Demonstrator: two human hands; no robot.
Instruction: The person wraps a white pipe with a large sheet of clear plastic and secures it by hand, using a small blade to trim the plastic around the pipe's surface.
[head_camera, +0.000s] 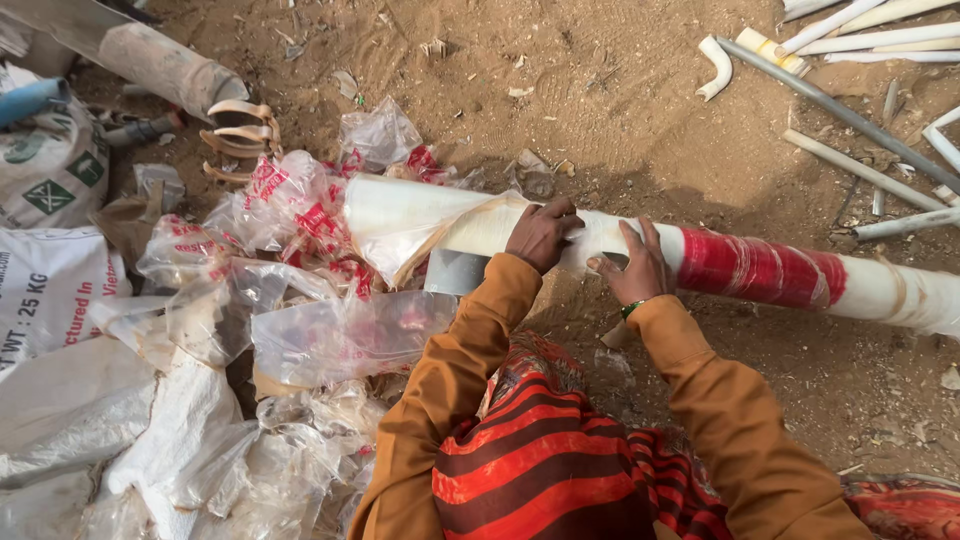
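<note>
Both arms are covered in long sleeves of plain rust-orange cloth, loose and creased, ending in simple cuffs at the wrists. A thin green bangle (631, 309) sits at the wrist of the right hand (638, 268), while the left hand (541, 234) is bare of ornament. Draped over the lap is a cloth (545, 455) with broad stripes of bright orange-red and dark maroon.

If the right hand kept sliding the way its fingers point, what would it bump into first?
The right hand points up across the wrapped pipe. Past the pipe only bare dirt shows, so the way looks free, though depth is hard to judge.
</note>
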